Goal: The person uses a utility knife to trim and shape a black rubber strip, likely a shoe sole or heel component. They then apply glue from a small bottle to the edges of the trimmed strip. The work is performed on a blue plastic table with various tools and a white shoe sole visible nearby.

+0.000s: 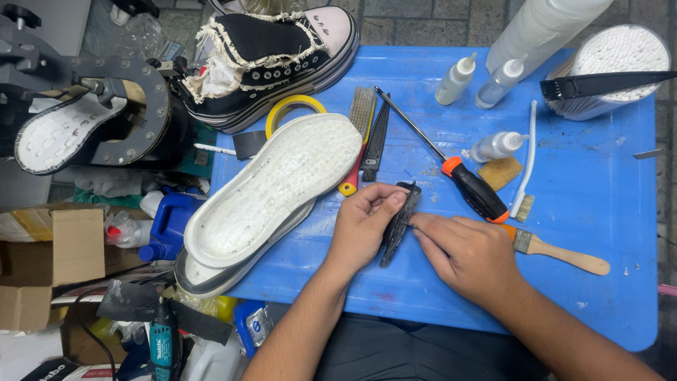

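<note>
My left hand [363,224] holds a narrow dark strip of shoe material [399,224] upright over the blue table [599,212]. My right hand [467,252] pinches something small and thin against the strip's right edge; what it is I cannot tell. Just left of my hands lies a white shoe sole [271,190], tread up, resting on another sole. A black-and-orange screwdriver [465,183] lies just above my right hand, and a wooden-handled brush [560,252] sticks out to its right.
A black high-top sneaker [271,60] with frayed canvas stands at the back. Glue bottles [457,79], a tub of cotton swabs [615,67], a yellow tape roll [293,107], a sponge [499,173] and files are on the table. A shoe-last stand [92,123] and cardboard boxes [53,261] are at left.
</note>
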